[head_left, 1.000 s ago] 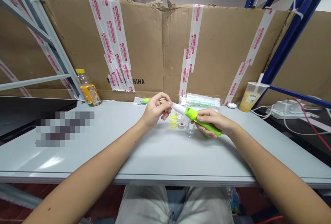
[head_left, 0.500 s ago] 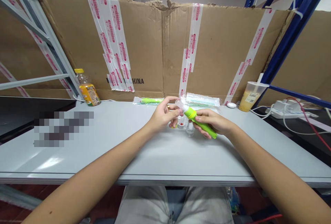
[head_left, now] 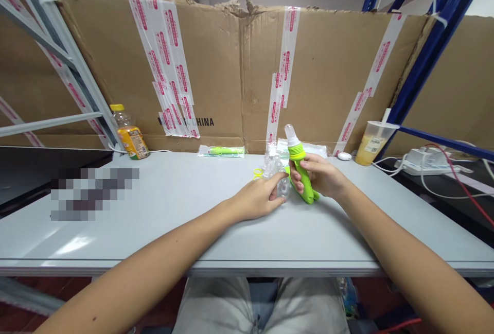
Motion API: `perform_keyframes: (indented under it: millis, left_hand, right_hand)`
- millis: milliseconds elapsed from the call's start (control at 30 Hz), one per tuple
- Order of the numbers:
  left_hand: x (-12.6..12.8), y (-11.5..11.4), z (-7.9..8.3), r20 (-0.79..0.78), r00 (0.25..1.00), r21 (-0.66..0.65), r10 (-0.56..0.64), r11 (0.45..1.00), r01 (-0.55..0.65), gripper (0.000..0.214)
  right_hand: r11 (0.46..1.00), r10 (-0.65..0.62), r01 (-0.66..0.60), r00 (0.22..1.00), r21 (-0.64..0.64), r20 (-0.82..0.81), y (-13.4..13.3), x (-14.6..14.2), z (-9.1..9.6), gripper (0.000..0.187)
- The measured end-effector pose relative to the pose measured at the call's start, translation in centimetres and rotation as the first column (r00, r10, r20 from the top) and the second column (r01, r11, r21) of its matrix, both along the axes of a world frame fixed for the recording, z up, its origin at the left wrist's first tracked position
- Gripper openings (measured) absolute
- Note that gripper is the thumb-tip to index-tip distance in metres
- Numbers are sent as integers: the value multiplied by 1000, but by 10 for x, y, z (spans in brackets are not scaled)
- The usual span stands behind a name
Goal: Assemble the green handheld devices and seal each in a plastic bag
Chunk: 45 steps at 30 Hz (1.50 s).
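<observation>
My right hand (head_left: 320, 172) is wrapped around a bright green tube-shaped handle (head_left: 304, 185), tilted with its ribbed green collar and white, clear-tipped nozzle (head_left: 290, 133) pointing up. My left hand (head_left: 262, 197) rests low on the table, thumb and index finger closed about a small clear plastic bottle (head_left: 283, 188). Other clear plastic pieces (head_left: 270, 164) stand just behind it. Yellow rings (head_left: 258, 173) lie beyond the left knuckles. Another green part shows beside the handle's lower end, partly hidden by it and by my right hand.
At the back lie a wrapped green item (head_left: 222, 151) and a clear plastic packet (head_left: 322, 150), before a taped cardboard wall (head_left: 216, 66). A juice bottle (head_left: 133, 141) stands left. A drink cup (head_left: 372, 146), a white oval object (head_left: 344, 156) and a power strip (head_left: 428, 164) are right.
My left hand has left the nozzle and dropped to the clear bottle on the table. My right hand has turned the green handle more upright, and the yellow rings now show.
</observation>
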<state>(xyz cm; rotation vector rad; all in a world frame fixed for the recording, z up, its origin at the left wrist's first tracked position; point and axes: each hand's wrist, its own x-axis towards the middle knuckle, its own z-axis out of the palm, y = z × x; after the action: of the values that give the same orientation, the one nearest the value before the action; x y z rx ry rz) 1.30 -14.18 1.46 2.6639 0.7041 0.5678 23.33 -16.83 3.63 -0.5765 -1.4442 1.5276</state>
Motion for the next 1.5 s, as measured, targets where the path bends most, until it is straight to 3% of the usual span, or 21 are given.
perform_keyframes:
  millis: [200,367,500,600,733,833,933,1067,1167,1233,1333,1500]
  left_hand:
    - [-2,4,0,-6,1000,12,-17,1000,17,43]
    - [-4,4,-1,-34,997,103,-72,992,75,58]
    - [-2,1,-3,-12,997,144,-72,987,73,50]
    - [-2,-2,-3,45,995,86,-90,993,85,40]
    - [-2,-1,-2,213,976,-109,-43,992,67,37]
    - [-2,9,1,476,874,-318,102,946,62,43]
    - [-5,23,9,675,673,-480,302,873,91,46]
    - [-13,35,21,714,493,-602,498,795,69,43]
    - [-15,38,24,717,393,-664,576,736,132,46]
    - [-15,37,23,720,370,-675,587,717,175,49]
    - [-13,36,21,711,398,-677,580,718,165,49]
    - [-10,32,19,706,477,-634,523,768,95,50]
  right_hand:
    - [1000,-5,5,1000,9,11,2,1,-1,20]
    - [1000,-24,24,1000,-12,-1,2,1,-2,22]
    - [999,-38,38,999,-31,-1,1,0,-2,23]
    - [998,-47,47,999,-36,1,1,1,-2,23]
    - [998,-50,50,999,-29,0,2,3,-1,22]
    - [998,-58,58,998,-32,-1,2,3,-1,22]
    - [997,-63,64,998,-31,19,3,3,-1,23]
    - [1000,-8,10,995,-27,95,3,3,-1,32]
    - [996,63,-52,985,-68,161,2,3,-4,50]
    - [993,98,-85,976,-78,193,2,2,-5,59]
    - [990,124,-107,967,-89,221,1,1,-6,66]
    - [991,117,-94,959,-98,259,-2,-2,-4,73]
